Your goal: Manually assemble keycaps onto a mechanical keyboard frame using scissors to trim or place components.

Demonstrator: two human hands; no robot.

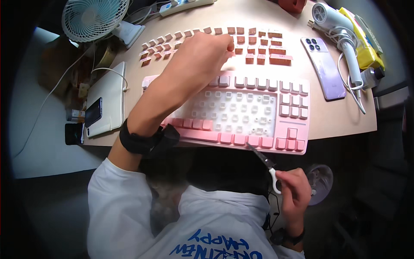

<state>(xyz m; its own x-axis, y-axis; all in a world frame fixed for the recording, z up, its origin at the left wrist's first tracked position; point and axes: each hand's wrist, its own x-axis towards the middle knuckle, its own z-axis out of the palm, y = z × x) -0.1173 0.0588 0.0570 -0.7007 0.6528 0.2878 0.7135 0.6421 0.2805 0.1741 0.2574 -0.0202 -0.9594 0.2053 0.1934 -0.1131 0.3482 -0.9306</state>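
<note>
A pink keyboard (pixel 307 116) lies near the table's front edge. Its middle is bare of keycaps and shows the white switch bed (pixel 246 108); keycaps still sit around that bed. My left hand (pixel 202 49) reaches across it to the rows of loose keycaps (pixel 280 60) behind. The fingers are closed and bent down among these keycaps; what lies between them is hidden. My right hand (pixel 295 190) grips a pair of scissors (pixel 272 172) by the white handles, in front of the keyboard. The metal tip points up-left, at the keyboard's front row of pink keys.
Left of the keyboard stand a small fan (pixel 92 19), a white flat device (pixel 114 105) and a dark phone (pixel 94 113). A purple phone (pixel 325 75), a hair dryer (pixel 348 52) with its cord and a yellow package (pixel 366 43) lie right. A power strip (pixel 185 6) is behind.
</note>
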